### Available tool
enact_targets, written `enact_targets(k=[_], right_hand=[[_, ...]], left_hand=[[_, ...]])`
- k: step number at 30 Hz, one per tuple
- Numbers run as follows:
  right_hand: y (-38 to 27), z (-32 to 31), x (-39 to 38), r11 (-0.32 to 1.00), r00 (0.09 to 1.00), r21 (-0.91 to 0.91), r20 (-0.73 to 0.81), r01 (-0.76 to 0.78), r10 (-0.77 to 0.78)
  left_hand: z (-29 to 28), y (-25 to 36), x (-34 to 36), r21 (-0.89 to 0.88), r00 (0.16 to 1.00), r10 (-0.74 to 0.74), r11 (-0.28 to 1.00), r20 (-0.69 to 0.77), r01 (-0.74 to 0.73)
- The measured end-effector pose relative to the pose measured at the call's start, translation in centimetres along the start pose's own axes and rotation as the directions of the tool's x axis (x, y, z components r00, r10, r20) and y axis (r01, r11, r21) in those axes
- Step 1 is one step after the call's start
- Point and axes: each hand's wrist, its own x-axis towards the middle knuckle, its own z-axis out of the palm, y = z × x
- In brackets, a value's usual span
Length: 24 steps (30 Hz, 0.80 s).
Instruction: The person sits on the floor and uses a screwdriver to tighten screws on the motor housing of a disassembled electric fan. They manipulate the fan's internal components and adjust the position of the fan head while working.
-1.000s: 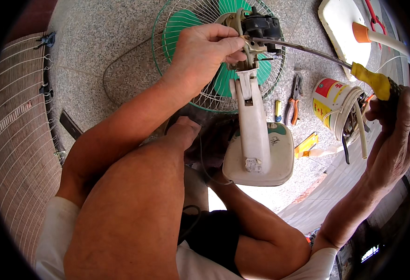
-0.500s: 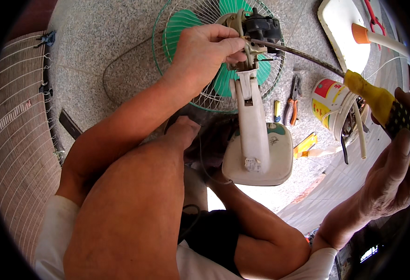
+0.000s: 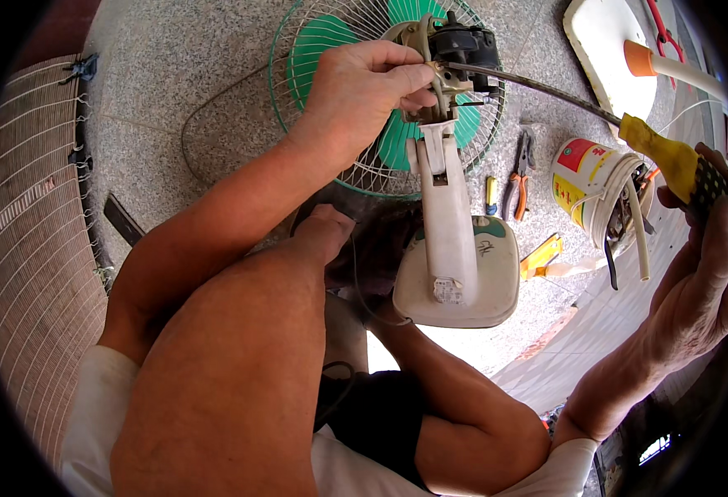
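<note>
A table fan lies on the floor ahead of me, its green blades [image 3: 318, 50] behind a wire guard. The black motor part [image 3: 467, 51] at its back is uncovered. My left hand [image 3: 362, 81] is closed, thumb and fingers pinched beside the motor mount; what sits between the fingertips is too small to make out. My right hand [image 3: 699, 273], at the right rim, grips the yellow-and-black handle of a long screwdriver [image 3: 546, 89]. Its thin shaft reaches left to the mount, with the tip close to my left fingertips. The white fan neck [image 3: 452, 224] runs back to the base [image 3: 496, 269].
Right of the fan lie pliers [image 3: 519, 178], a small yellow tool [image 3: 491, 196] and a yellow-handled tool [image 3: 542, 257]. A bucket [image 3: 575, 186] holds tools. Beyond it are a white panel [image 3: 604, 50] and an orange-collared tube [image 3: 670, 65]. A woven mat [image 3: 36, 240] is on the left.
My right hand has moved up slightly and its fingers have shifted round the handle. The screwdriver handle has moved a little to the right. My left hand stays at the mount.
</note>
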Motion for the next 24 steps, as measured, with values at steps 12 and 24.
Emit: enact_targets(k=[12,24], right_hand=[[-0.07,0.13,-0.12,0.998,0.996,-0.04,-0.074,-0.058,0.055],[0.14,0.04,-0.13,0.999,0.999,-0.016,-0.03,-0.037,0.037]], left_hand=[[0.02,0.07,-0.1,0.009,1.0,0.004,1.0,-0.003,-0.004],[-0.02,0.08,-0.09,0.014,1.0,0.012,1.0,0.001,-0.012]])
